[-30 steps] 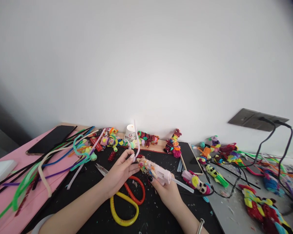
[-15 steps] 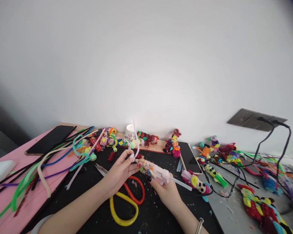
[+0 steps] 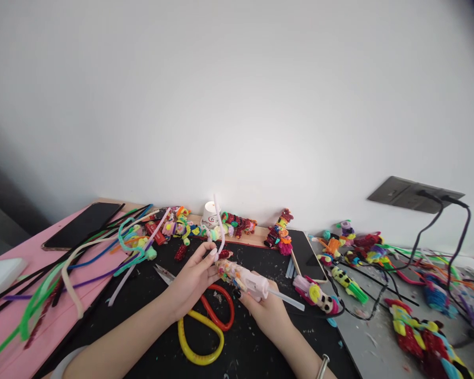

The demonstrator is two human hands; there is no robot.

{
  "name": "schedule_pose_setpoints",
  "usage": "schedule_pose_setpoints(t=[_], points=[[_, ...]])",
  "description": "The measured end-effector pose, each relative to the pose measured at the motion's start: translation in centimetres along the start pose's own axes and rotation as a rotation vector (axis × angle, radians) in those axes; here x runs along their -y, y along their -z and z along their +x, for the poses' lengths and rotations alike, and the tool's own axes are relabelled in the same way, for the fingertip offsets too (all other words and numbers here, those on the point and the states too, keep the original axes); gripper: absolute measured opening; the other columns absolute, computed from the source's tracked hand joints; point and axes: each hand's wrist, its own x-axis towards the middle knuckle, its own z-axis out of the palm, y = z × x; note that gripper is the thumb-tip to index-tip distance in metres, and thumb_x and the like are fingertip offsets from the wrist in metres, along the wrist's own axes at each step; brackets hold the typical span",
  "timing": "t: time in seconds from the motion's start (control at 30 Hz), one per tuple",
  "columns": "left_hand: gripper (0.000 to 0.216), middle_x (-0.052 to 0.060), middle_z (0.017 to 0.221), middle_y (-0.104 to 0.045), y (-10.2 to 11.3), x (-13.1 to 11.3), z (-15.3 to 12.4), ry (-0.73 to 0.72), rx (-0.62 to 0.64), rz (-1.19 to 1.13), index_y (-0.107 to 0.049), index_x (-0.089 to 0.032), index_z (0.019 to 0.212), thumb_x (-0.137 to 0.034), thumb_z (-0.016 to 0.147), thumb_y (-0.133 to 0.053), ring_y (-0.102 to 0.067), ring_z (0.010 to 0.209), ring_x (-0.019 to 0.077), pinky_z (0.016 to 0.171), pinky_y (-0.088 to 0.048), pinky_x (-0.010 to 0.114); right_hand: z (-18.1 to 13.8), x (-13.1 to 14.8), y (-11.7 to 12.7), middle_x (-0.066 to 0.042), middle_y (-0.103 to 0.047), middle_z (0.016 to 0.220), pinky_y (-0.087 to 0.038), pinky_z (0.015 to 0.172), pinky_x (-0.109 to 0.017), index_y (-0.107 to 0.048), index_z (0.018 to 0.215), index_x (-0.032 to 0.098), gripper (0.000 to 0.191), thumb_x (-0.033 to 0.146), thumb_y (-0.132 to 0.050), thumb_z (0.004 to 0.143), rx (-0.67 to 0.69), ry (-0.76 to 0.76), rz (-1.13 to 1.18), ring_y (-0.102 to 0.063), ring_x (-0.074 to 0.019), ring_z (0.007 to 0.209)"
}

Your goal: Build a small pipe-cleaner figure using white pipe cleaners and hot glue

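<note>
My left hand pinches a pale pink pipe cleaner, which curves upward from the fingertips. A hot glue gun, pale pink and crusted with colourful glue near its front, is gripped in my right hand. Its tip points left, close to the left fingers; whether it touches the pipe cleaner I cannot tell. A clear glue stick pokes out of its back end. Below the hands lie scissors with one yellow and one red handle, partly covered by my left forearm.
Pipe cleaners are heaped on the pink board at left, beside a phone. Pipe-cleaner figures line the back, with a paper cup. More figures lie at right. Black cords run from a wall socket.
The glue gun in my right hand has shifted slightly left and down, bringing its tip nearer my left fingers. My left hand stays almost still with the pipe cleaner.
</note>
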Motion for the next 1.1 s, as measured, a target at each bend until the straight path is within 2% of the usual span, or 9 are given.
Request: schedule_pose_setpoints(t=[0.2, 0.33, 0.5, 0.6, 0.7, 0.8, 0.87, 1.0, 1.1], points=[[0.023, 0.000, 0.091, -0.068, 0.0, -0.3, 0.2, 0.001, -0.030, -0.047, -0.045, -0.026, 0.094, -0.027, 0.083, -0.065, -0.068, 0.095, 0.0185, 0.082, -0.047, 0.029, 0.0, 0.8, 0.3, 0.002, -0.058, 0.061, -0.044, 0.051, -0.024, -0.058, 0.067, 0.022, 0.010, 0.018, -0.057, 0.076, 0.009, -0.040, -0.006, -0.053, -0.0147, 0.053], [0.021, 0.002, 0.096, -0.069, 0.4, -0.3, 0.4, 0.014, -0.064, -0.061, -0.043, -0.028, 0.096, -0.028, 0.086, -0.061, -0.066, 0.102, 0.0197, 0.089, -0.044, 0.031, 0.4, 0.7, 1.1, -0.001, -0.065, 0.076, -0.047, 0.060, -0.025, -0.060, 0.088, 0.019, 0.013, 0.016, -0.052, 0.078, -0.021, -0.136, -0.041, -0.060, -0.0167, 0.065], [0.022, 0.000, 0.094, -0.065, 0.1, -0.4, 0.1, -0.008, -0.068, 0.017, -0.044, -0.027, 0.096, -0.033, 0.084, -0.062, -0.064, 0.108, 0.0236, 0.093, -0.040, 0.034, 0.8, -1.2, 1.8, -0.010, -0.063, 0.107, -0.046, 0.079, -0.038, -0.052, 0.114, 0.018, 0.034, 0.021, -0.048, 0.080, -0.123, -0.164, -0.325, -0.061, -0.0265, 0.094], [0.024, -0.003, 0.087, -0.061, -0.2, -0.3, -0.2, -0.025, -0.060, 0.092, -0.044, -0.026, 0.092, -0.037, 0.082, -0.063, -0.065, 0.105, 0.0236, 0.093, -0.039, 0.034, 0.9, -2.3, 1.7, -0.012, -0.063, 0.107, -0.042, 0.082, -0.045, -0.052, 0.114, 0.018, 0.037, 0.018, -0.051, 0.077, -0.175, -0.175, -0.527, -0.057, -0.0322, 0.098], [0.023, -0.003, 0.086, -0.058, -0.3, 0.0, -0.3, -0.043, -0.051, 0.196, -0.044, -0.027, 0.093, -0.040, 0.084, -0.060, -0.066, 0.100, 0.0220, 0.091, -0.040, 0.033, 0.9, -2.3, 1.5, -0.014, -0.060, 0.112, -0.039, 0.085, -0.052, -0.053, 0.116, 0.019, 0.046, 0.013, -0.055, 0.070, -0.223, -0.180, -0.575, -0.051, -0.0361, 0.103], [0.020, -0.002, 0.089, -0.056, -0.3, 0.3, -0.4, -0.078, 0.000, 0.349, -0.047, -0.026, 0.091, -0.043, 0.086, -0.055, -0.066, 0.097, 0.0217, 0.088, -0.041, 0.033, 0.8, -1.2, 1.6, -0.014, -0.051, 0.125, -0.033, 0.096, -0.057, -0.048, 0.123, 0.021, 0.050, 0.013, -0.054, 0.073, -0.247, -0.077, -0.416, -0.041, -0.0358, 0.117], [0.019, 0.000, 0.093, -0.058, -0.3, 0.5, -0.7, -0.110, 0.079, 0.491, -0.050, -0.024, 0.089, -0.042, 0.087, -0.054, -0.065, 0.094, 0.0216, 0.088, -0.041, 0.033, 0.6, -0.4, 1.5, -0.013, -0.049, 0.126, -0.033, 0.100, -0.053, -0.045, 0.126, 0.022, 0.044, 0.018, -0.051, 0.083, -0.236, 0.006, -0.222, -0.041, -0.0315, 0.120], [0.016, 0.002, 0.089, -0.060, -0.8, 0.6, -1.5, -0.188, 0.225, 0.774, -0.057, -0.022, 0.085, -0.038, 0.086, -0.053, -0.057, 0.090, 0.0215, 0.087, -0.041, 0.032, 0.0, 1.0, 1.0, -0.009, -0.054, 0.113, -0.045, 0.088, -0.040, -0.047, 0.124, 0.024, 0.034, 0.028, -0.049, 0.090, -0.178, 0.028, 0.156, -0.053, -0.0242, 0.102], [0.014, 0.002, 0.088, -0.061, -1.0, 0.7, -1.8, -0.219, 0.256, 0.852, -0.059, -0.022, 0.083, -0.035, 0.085, -0.053, -0.054, 0.088, 0.0217, 0.084, -0.040, 0.031, -0.1, 1.6, 0.6, -0.004, -0.057, 0.090, -0.048, 0.075, -0.032, -0.057, 0.103, 0.022, 0.017, 0.031, -0.054, 0.089, -0.186, -0.043, 0.326, -0.054, -0.0193, 0.083]])
